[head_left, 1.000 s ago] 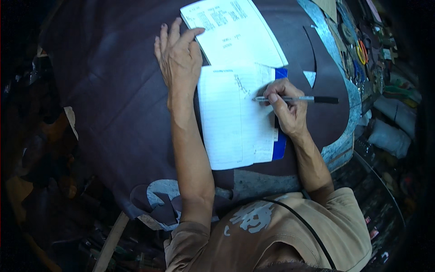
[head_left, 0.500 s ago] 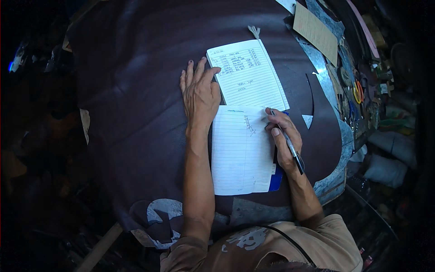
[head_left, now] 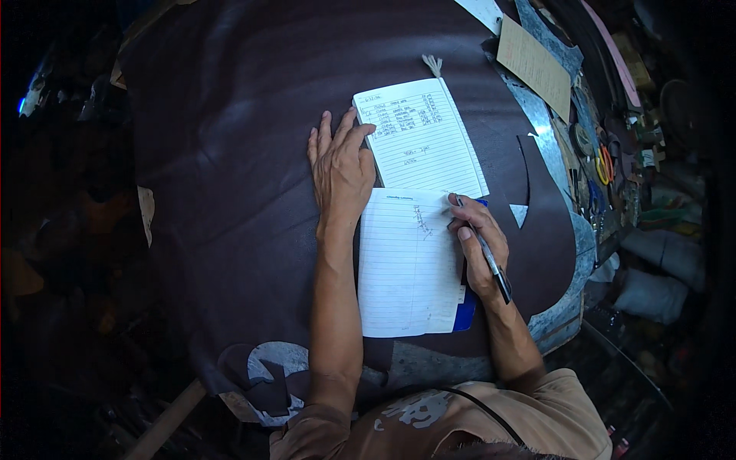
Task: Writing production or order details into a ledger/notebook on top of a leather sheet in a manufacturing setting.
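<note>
An opened lined notebook lies on a dark brown leather hide, its upper page [head_left: 429, 157] bearing handwritten rows and its lower page [head_left: 399, 276] turned toward me. On the leather, my left hand [head_left: 343, 169] rests with fingers spread, the thumb side touching the upper page's left edge. A pen [head_left: 488, 253] slants through the grip of my right hand [head_left: 483, 245], which sits over the right edge of the lower page near the fold. Under that edge a blue cover [head_left: 464, 310] shows. At the top a tassel [head_left: 433, 65] sticks out.
The brown leather hide [head_left: 238, 192] spreads across the table, with a curved cut at its right. A tan card [head_left: 534, 67] lies at the upper right, near orange-handled scissors [head_left: 604, 165]. Leather scraps [head_left: 280, 376] lie at the near left edge, beside a wooden bar [head_left: 169, 422].
The whole scene sits slightly lower in view, as from a small head shift. Both hands keep nearly the same places on the notebook, and the pen stays in my right hand.
</note>
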Tool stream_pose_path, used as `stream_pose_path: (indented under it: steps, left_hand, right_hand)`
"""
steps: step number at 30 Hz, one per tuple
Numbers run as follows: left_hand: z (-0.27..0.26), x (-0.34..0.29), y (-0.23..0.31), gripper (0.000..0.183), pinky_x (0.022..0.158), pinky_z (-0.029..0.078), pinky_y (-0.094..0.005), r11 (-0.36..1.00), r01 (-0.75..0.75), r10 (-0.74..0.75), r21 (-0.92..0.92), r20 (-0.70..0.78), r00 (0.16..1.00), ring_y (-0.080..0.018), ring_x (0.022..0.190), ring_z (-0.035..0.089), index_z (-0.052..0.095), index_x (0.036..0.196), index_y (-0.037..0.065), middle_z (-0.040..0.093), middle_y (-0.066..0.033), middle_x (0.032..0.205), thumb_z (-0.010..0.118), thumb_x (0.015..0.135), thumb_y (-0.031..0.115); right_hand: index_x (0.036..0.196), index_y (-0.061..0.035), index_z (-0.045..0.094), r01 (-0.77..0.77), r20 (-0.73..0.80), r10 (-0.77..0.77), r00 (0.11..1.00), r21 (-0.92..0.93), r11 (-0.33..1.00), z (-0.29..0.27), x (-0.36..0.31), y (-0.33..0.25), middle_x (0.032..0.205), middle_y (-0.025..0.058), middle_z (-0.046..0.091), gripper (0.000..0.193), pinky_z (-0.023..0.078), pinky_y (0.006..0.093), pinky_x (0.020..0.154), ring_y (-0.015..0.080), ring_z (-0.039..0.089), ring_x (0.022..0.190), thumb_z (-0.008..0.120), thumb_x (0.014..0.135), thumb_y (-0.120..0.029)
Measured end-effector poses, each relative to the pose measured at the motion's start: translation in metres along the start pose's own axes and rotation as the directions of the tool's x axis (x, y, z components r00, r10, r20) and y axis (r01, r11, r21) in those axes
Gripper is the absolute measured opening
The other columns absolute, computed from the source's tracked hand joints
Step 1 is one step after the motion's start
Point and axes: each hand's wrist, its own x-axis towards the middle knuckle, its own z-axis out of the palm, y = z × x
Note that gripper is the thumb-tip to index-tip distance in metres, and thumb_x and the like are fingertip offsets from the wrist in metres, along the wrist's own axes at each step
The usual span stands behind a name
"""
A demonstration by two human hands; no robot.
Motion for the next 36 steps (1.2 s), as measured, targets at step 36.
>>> stream_pose_path:
  steps: [36]
  left_hand:
    - [0.0003,-0.0005,-0.0036,0.037,0.121,0.018,-0.0514,0.999,-0.04,0.04,0.017,-0.013,0.999,-0.0381,0.143,0.034,0.068,0.117,0.006,0.053,-0.0103,0.146,0.045,0.088,0.009]
  right_hand:
    - [0.122,-0.0008,0.063,-0.075,0.023,0.074,0.997,0.036,0.996,-0.0033,-0.0013,-0.0002,0.127,0.0215,0.062,0.029,0.051,0.0415,0.098,0.0333,0.062,0.117,0.052,0.095,-0.003]
